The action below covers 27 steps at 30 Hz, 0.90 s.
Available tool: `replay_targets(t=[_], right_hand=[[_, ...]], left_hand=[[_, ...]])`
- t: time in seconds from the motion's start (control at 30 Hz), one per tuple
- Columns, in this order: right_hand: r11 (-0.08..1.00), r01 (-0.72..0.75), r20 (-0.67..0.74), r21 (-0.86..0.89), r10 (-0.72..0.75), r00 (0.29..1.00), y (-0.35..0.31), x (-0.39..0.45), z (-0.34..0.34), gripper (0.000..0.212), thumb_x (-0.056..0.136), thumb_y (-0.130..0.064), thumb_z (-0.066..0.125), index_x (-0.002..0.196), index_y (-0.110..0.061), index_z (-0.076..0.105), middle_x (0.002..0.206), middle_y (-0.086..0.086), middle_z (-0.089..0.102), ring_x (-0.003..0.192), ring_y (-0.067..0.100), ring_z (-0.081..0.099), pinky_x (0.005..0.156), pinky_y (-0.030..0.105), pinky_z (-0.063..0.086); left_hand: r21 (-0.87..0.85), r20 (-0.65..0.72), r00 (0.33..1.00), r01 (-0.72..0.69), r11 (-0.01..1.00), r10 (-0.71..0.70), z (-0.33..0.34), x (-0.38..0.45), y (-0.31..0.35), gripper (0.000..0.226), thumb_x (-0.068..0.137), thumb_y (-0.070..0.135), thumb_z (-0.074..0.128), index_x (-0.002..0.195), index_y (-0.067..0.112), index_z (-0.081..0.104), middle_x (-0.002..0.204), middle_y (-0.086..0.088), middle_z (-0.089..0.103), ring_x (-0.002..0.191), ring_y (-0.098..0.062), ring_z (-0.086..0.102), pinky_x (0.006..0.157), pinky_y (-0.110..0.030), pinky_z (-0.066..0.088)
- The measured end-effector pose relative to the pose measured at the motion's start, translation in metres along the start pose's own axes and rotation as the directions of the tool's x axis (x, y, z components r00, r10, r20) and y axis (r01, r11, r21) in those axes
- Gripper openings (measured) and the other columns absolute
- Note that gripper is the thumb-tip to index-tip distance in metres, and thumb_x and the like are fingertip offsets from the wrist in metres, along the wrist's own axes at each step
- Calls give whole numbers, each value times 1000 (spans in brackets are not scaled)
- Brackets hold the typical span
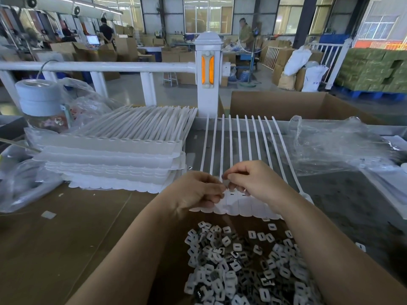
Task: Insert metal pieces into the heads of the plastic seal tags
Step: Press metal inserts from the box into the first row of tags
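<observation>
Both hands meet over a strip of white seal tags (pixel 240 203) lying flat on the bench, heads toward the person, tails fanned out toward a white fence post (pixel 208 75). The left hand (pixel 198 191) has its fingers curled in and rests on the strip's left end, pinching the edge of a head there. The right hand (pixel 251 180) curls over the heads just beside it, thumb and forefinger pinched tight on something small and dark at their tips; it looks like a metal piece, though it is too small to be sure. The two hands' fingertips are almost touching.

Nearer the person, between the forearms, lies a loose pile of metal pieces (pixel 244 267), small square bits with a slot in each, some pale, some dark. A few strays lie on the bench to the right.

To the left of the strip stands a stack of tag strips (pixel 114 159), their tails bundled and pointing away toward the rail (pixel 94 66). Behind the stack sits a jar (pixel 41 104) with a pale lid, among crumpled clear bags. Another clear bag (pixel 334 146) lies to the right of the fanned tails. An open carton (pixel 286 104) stands past the bench edge. Beyond the fence, people stand among cartons on the factory floor.
</observation>
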State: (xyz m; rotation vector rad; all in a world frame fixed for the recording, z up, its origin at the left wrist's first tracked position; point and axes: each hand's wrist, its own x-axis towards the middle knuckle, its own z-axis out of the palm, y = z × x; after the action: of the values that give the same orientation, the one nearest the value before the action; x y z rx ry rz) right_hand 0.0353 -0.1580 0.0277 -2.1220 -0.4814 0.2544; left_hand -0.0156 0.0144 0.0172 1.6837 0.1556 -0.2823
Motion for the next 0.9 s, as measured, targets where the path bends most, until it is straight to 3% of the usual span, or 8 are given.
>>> replay_targets(t=[0.1, 0.2, 0.37, 0.43, 0.53, 0.73, 0.9], right_hand=[[1000, -4, 77, 30, 2, 997, 0, -1, -1, 16, 92, -15, 63, 93, -29, 72, 78, -8, 73, 67, 1, 61, 62, 22, 47], [1000, -7, 154, 20, 4, 988, 1, -2, -1, 13, 89, -14, 68, 91, -26, 72, 80, -7, 74, 67, 2, 60, 62, 22, 48], [1000, -4, 200, -7, 5, 980, 1, -2, -1, 19, 83, -8, 76, 91, -25, 71, 79, -10, 74, 70, -3, 65, 61, 17, 47], [1000, -9, 232, -10, 12, 973, 0, -3, -1, 22, 81, -5, 76, 94, -22, 71, 77, -9, 73, 70, -1, 66, 61, 16, 47], [997, -8, 192, -74, 22, 981, 0, -4, 1, 23, 79, -5, 78, 93, -22, 71, 80, -5, 73, 74, 3, 67, 68, 19, 48], [990, 17, 96, -139, -3, 995, 2, -3, 3, 17, 84, -10, 75, 85, -27, 72, 83, -10, 71, 84, 3, 67, 77, 20, 52], [972, 58, 159, -226, -22, 987, -2, -4, 3, 9, 83, -19, 78, 83, -27, 76, 81, -11, 72, 79, 2, 67, 75, 22, 55]], left_hand=[[-157, 5, 997, 80, 984, -80, -6, 1, -3, 10, 84, 10, 75, 92, 7, 71, 77, -6, 72, 59, -9, 62, 57, -21, 53], [-113, 41, 993, 116, 987, -112, -11, 0, -1, 9, 85, 7, 73, 93, 4, 71, 77, -7, 72, 57, -9, 63, 54, -20, 53], [-47, 55, 990, 135, 990, -132, -12, -1, 0, 11, 85, 4, 71, 96, 1, 69, 74, -7, 73, 61, -11, 66, 65, -25, 60], [-38, 54, 989, 138, 990, -136, -12, -2, 1, 12, 85, 3, 71, 97, 1, 69, 74, -7, 73, 61, -11, 66, 63, -23, 59], [48, 41, 990, 134, 990, -136, -15, -4, 4, 8, 87, 3, 70, 95, 3, 71, 76, -7, 73, 61, -10, 67, 56, -20, 55], [254, -34, 989, 150, 955, -146, -20, -5, 6, 13, 90, 3, 66, 102, 0, 71, 73, -8, 69, 60, -10, 64, 58, -21, 55], [371, -12, 988, 145, 917, -151, -21, -6, 7, 13, 91, 11, 67, 100, 5, 74, 61, 1, 64, 54, -5, 58, 54, -18, 51]])
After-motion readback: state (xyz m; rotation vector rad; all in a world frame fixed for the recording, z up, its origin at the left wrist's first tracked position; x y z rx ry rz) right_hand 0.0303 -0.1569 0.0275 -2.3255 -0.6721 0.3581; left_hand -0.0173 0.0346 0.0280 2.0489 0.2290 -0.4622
